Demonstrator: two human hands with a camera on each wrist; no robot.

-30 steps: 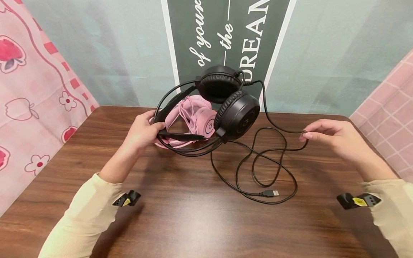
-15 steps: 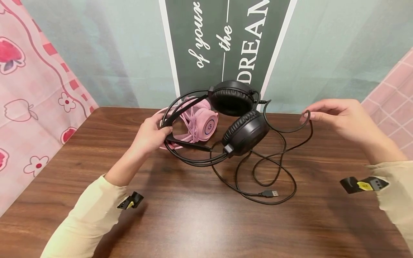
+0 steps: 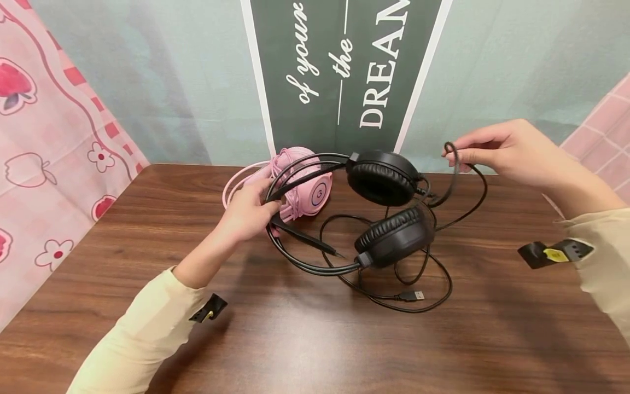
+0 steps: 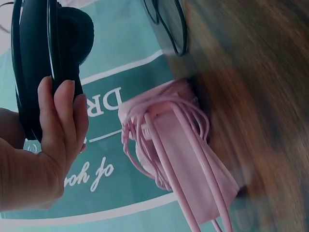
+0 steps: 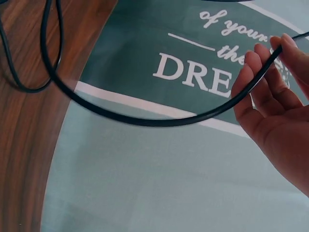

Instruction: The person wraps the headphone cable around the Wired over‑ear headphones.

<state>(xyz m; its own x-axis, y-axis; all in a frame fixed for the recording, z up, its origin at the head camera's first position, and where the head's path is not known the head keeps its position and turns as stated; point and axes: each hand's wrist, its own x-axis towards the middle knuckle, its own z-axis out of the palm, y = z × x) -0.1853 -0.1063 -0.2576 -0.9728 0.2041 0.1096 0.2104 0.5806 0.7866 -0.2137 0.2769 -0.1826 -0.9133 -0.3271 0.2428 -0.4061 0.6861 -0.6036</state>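
- Headphones (image 3: pixel 397 243), black and over-ear, are held up tilted over the surface (image 3: pixel 295 345), their headband (image 3: pixel 305 237) toward the left and both ear cups (image 3: pixel 381 178) toward the right.
- They look fairly light for their bulk; most weight probably sits in the cups, so held by the band they would tend to dip at that end.
- The thin outer bands seem springy, the cushions soft. The smooth cup shells could slip, making the top of the band a sounder hold.
- The cable (image 5: pixel 159 123) looks limp and apt to tangle; a light pinch should do, since a hard tug could strain its joint at the cup.
- The left hand (image 3: pixel 248 214) is closed round the top of the headband, thumb on one side and fingers wrapped over the other.
- The right hand (image 3: pixel 514 156) pinches the cable between thumb and fingertips, its other fingers loosely bent; a loop hangs below.
- The two hands are well apart, linked only by headphones and cable.
- Loose coils and the USB plug (image 3: pixel 408 296) lie on the surface; a pink headset (image 3: pixel 315 194) rests near the left hand.
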